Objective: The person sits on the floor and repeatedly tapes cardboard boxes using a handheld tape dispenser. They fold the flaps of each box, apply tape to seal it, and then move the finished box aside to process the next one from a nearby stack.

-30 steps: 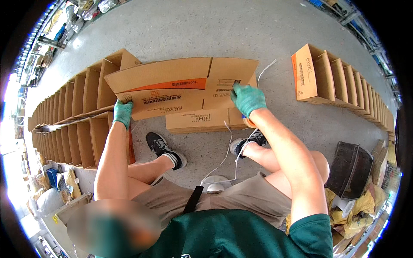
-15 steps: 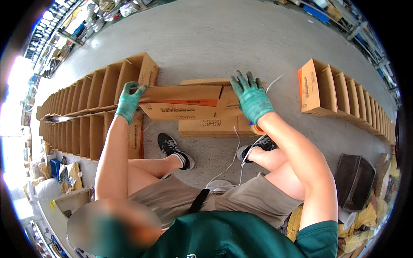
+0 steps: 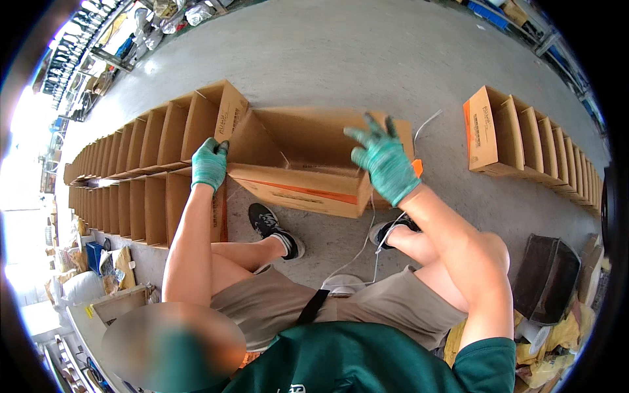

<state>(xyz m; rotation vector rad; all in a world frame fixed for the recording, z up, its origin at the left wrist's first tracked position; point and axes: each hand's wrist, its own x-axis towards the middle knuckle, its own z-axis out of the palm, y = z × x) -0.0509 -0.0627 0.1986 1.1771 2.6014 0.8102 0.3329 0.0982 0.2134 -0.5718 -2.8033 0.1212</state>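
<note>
A brown cardboard box (image 3: 298, 192) with an orange stripe stands in front of me, expanded, its hollow inside facing up. My left hand (image 3: 209, 165), in a green glove, grips the box at its left edge, thumb and fingers closed on the cardboard. At the right end of the box is my right hand (image 3: 388, 165), also gloved in green. Its fingers are spread apart over the right wall, holding nothing. The box's far panel is slightly blurred. The box hides the flat cartons seen beneath it earlier.
Two rows of opened boxes (image 3: 157, 134) stand on the left, close to my left hand. Another row of boxes (image 3: 508, 134) stands at right. White cord (image 3: 349, 262) trails near my shoes (image 3: 265, 221). A dark bin (image 3: 547, 278) sits at lower right.
The carton has gone from nearly flat to an expanded box with its inside showing. My left hand keeps its grip at the left edge; my right hand has come slightly nearer to me.
</note>
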